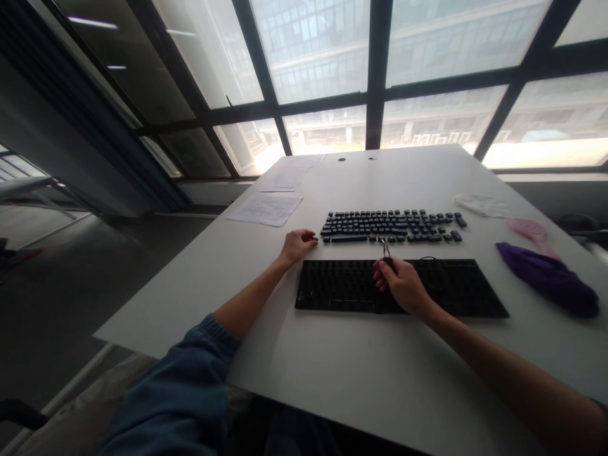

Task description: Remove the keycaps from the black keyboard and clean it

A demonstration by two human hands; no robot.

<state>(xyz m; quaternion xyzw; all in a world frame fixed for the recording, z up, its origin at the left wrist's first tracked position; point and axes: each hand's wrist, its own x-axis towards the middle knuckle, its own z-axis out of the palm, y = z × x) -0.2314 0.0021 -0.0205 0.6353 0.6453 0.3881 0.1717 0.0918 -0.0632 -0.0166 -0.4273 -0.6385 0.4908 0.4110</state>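
A black keyboard base (342,285) with its keycaps off lies near the front of the white table. Behind it, black keycaps (365,223) stand in rows laid out like a keyboard, a long spacebar among them in the nearest row. My left hand (298,246) is at the left end of that row, fingers pinched on a small black keycap (313,239) at the table surface. My right hand (399,282) is over the middle of the keyboard base, closed round the dark handle of a wire keycap puller (386,248). Its metal prongs point away from me, towards the keycaps.
Paper sheets (266,209) lie at the left back of the table (190,316). To the right are a purple cloth (546,278), a pink brush-like item (529,229) and a crumpled clear plastic bag (482,204). Large windows rise behind the table.
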